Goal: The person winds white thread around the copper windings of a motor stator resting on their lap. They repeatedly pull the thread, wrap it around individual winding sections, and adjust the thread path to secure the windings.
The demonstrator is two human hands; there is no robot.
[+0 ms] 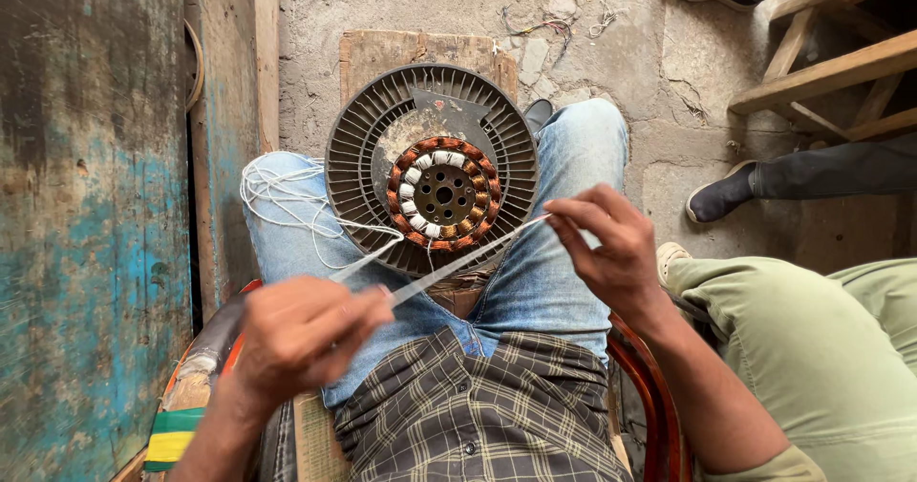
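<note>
Finned round motor housing [363,157] with copper-wound stator [442,193] rests on the lap, its rim close to the blue-painted wall [86,224]. Left hand [301,334] and right hand [611,248] each pinch an end of a white strip [458,262], held taut over the housing's lower edge. White string [282,191] lies loose on the left knee.

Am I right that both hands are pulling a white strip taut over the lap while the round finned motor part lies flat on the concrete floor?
Not quite: in the head view the motor part rests on the person's knees, not the floor. Left hand and right hand do stretch the white strip.
</note>
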